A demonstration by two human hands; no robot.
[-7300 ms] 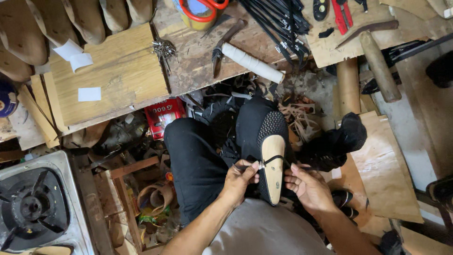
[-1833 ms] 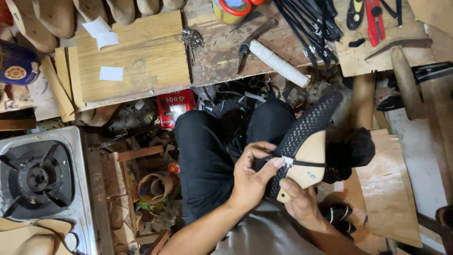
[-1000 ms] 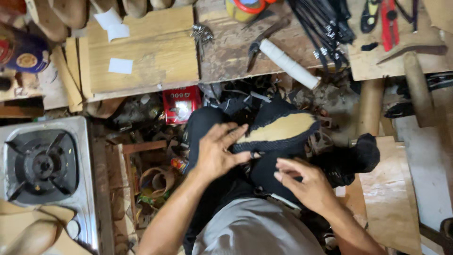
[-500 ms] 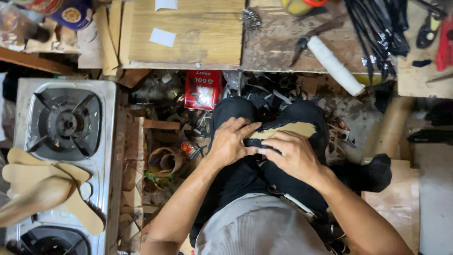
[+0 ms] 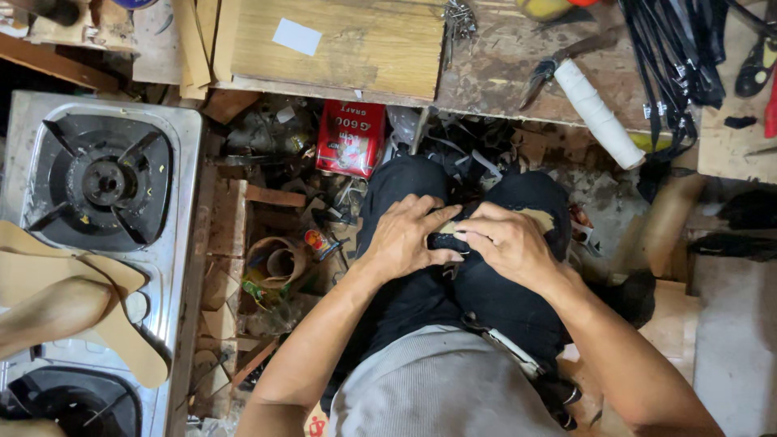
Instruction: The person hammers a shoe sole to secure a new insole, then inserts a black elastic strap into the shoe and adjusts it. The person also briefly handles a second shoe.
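Two hands, left (image 5: 409,237) and right (image 5: 503,243), are closing on a black woven shoe upper (image 5: 450,241) over its tan last (image 5: 541,219), likely light, pliant, best gripped at edges.

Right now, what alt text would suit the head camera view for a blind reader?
A seated person's left hand and right hand press a black shoe upper on its last against their lap. A gas stove stands left, a cluttered workbench ahead.

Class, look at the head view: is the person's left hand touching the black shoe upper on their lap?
Touching. In the head view, the left hand presses its fingers onto the black shoe upper.
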